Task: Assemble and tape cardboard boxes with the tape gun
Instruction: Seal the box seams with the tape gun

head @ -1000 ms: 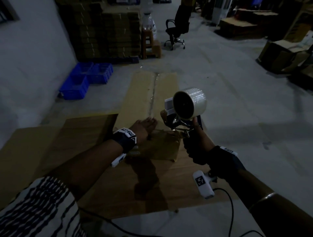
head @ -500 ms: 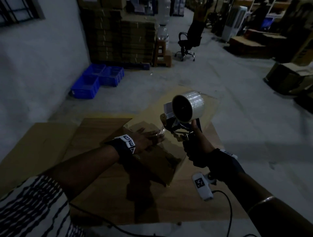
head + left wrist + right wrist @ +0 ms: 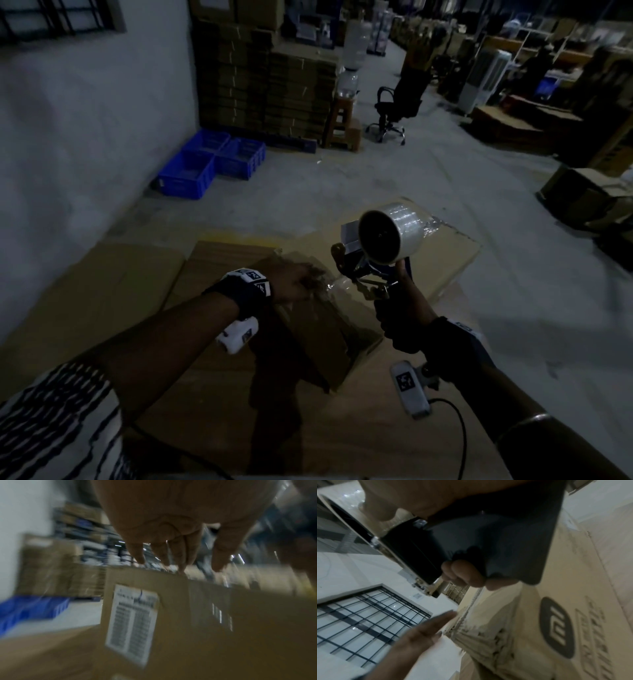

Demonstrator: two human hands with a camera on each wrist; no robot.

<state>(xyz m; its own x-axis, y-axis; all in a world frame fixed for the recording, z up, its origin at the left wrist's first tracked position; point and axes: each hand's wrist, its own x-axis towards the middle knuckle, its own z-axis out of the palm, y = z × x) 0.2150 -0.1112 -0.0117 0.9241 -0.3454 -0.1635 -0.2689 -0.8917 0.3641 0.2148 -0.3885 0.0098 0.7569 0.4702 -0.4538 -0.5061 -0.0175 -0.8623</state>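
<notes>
A long brown cardboard box [image 3: 442, 253] lies slantwise on flat cardboard sheets [image 3: 102, 284], with clear tape shining on its top. My left hand [image 3: 294, 281] rests with straight fingers on the box's near top edge. The left wrist view shows those fingertips [image 3: 181, 566] on the edge above a white label [image 3: 132, 622]. My right hand [image 3: 400, 318] grips the dark handle of the tape gun [image 3: 363, 267], held just above the box beside my left hand. Its clear tape roll [image 3: 390, 236] faces me. The right wrist view shows the gripped handle [image 3: 496, 545] and the printed box [image 3: 530, 628].
Blue plastic crates [image 3: 212, 164] sit by the white wall at left. Behind them rises a stack of flat cartons [image 3: 267, 82], with a stool and an office chair [image 3: 394, 109] beyond. More cartons [image 3: 582, 195] stand at right on the grey concrete floor [image 3: 479, 342].
The box has turned under my left hand, its far end swinging to the right. My head has lifted, so more of the room shows. The tape gun stays raised in my right hand.
</notes>
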